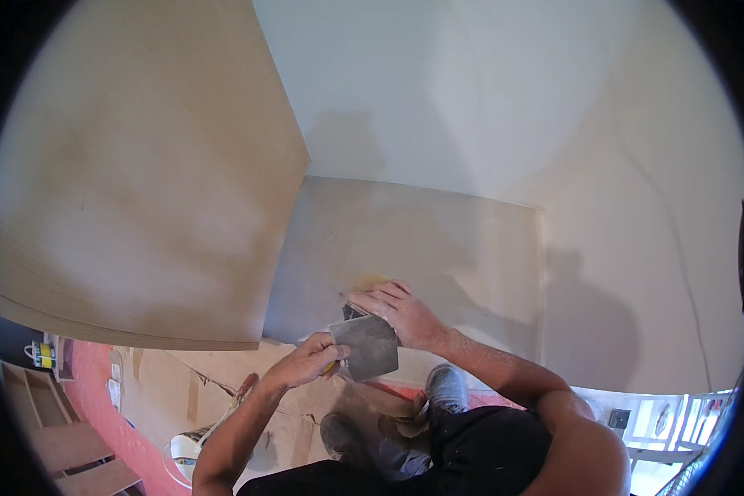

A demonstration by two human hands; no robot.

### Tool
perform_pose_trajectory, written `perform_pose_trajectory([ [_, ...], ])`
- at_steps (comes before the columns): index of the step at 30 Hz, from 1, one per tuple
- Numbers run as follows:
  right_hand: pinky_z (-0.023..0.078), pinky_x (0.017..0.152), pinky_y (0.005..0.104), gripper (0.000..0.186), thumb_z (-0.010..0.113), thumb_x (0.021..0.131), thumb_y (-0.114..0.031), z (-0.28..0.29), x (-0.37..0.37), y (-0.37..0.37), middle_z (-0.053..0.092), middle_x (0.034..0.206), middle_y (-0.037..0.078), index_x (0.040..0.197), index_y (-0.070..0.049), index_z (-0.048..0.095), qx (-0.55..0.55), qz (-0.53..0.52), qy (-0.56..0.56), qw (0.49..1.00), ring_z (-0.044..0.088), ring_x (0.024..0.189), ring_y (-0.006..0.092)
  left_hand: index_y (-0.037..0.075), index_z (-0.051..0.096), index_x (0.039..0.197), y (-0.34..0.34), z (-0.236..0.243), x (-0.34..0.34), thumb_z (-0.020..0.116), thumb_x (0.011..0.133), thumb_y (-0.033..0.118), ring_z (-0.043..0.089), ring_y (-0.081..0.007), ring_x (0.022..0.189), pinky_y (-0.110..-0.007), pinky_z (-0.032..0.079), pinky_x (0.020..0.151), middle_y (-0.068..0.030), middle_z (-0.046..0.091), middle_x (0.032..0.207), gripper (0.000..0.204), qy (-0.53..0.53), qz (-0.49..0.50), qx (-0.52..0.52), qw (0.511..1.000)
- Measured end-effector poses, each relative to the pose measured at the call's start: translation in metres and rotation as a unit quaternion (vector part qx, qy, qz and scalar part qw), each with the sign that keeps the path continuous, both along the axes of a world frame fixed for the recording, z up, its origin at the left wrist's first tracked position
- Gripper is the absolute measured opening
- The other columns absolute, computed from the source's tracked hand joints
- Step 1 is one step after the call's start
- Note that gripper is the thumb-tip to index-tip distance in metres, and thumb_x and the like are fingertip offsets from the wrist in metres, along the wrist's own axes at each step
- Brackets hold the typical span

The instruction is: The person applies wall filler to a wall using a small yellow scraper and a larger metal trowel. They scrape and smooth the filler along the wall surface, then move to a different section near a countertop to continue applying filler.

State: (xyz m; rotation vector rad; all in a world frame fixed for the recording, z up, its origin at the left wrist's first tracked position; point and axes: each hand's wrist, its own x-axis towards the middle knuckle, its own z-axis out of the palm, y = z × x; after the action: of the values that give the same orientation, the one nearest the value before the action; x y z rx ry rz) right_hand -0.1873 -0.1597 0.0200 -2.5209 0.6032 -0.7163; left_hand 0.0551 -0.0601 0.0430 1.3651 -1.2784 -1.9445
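My left hand (312, 360) is closed round the handle of a wide filling knife (365, 347). Its broad grey blade points right, and a bit of yellow shows at the handle. My right hand (401, 312) lies bent over a dark block-like pad (351, 311), close to the grey-beige wall panel (438, 240). The fingers and the blade hide most of that pad, so its exact kind cannot be told. Pale dust covers my right forearm. Beside the right fingertips, a yellowish patch (370, 279) marks the panel.
A large wood-grain panel (140, 182) stands on the left, meeting a pale wall (471, 91). Brown sheeting (165, 380) covers the floor beside a red strip (99, 388). A white bucket (183, 450) is at lower left. My shoes (446, 388) stand below my hands.
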Motion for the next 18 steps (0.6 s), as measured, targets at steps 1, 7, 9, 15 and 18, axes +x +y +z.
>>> perform_pose_trajectory([
  [1,0.038,0.107,0.0446,0.064,0.059,0.082,-0.008,-0.003,0.001,-0.002,0.065,0.119,0.009,0.144,-0.013,0.048,0.021,0.0,-0.001,1.0,0.058,0.116,0.0279,0.007,0.057,0.077,0.001,0.002,0.002,0.058,0.097,0.03,0.05,-0.0113,0.059,-0.026,0.038,0.056,-0.001,0.054,0.066,0.03,0.006,-0.021,0.01,1.0],
  [7,0.047,0.096,0.0406,0.045,0.065,0.082,-0.011,-0.038,-0.024,-0.04,0.071,0.106,0.009,0.127,-0.017,0.064,0.069,-0.123,0.033,0.989,0.066,0.103,0.0299,0.005,0.062,0.091,0.01,0.033,0.029,0.064,0.094,0.026,0.058,-0.0095,0.08,-0.025,0.046,0.072,-0.0017,0.063,0.087,0.021,-0.101,0.308,-0.088,0.942],
  [9,0.051,0.09,0.0387,0.038,0.068,0.083,-0.013,-0.055,-0.035,-0.049,0.072,0.107,0.012,0.121,-0.016,0.067,0.158,-0.252,-0.038,0.954,0.067,0.101,0.0316,0.006,0.063,0.094,0.006,0.051,0.043,0.065,0.093,0.023,0.057,-0.0085,0.082,-0.025,0.045,0.071,-0.0007,0.062,0.088,0.018,-0.044,0.414,-0.128,0.9],
  [15,0.053,0.083,0.0339,0.035,0.073,0.083,-0.019,-0.059,-0.017,-0.111,0.073,0.097,0.012,0.115,-0.007,0.067,0.374,-0.195,-0.15,0.894,0.068,0.089,0.0152,0.003,0.061,0.109,0.007,0.011,0.055,0.069,0.09,0.016,0.06,-0.0123,0.088,-0.028,0.049,0.079,-0.0036,0.064,0.099,0.024,-0.069,0.465,-0.102,0.877],
  [18,0.052,0.084,0.0344,0.03,0.07,0.082,-0.013,-0.057,0.049,-0.11,0.074,0.099,0.011,0.111,-0.006,0.067,0.303,-0.068,-0.07,0.948,0.07,0.088,0.0196,0.005,0.06,0.11,0.026,-0.061,0.052,0.075,0.087,0.013,0.061,-0.0103,0.083,-0.025,0.047,0.068,-0.0031,0.065,0.091,0.029,-0.114,0.464,-0.083,0.874],
])
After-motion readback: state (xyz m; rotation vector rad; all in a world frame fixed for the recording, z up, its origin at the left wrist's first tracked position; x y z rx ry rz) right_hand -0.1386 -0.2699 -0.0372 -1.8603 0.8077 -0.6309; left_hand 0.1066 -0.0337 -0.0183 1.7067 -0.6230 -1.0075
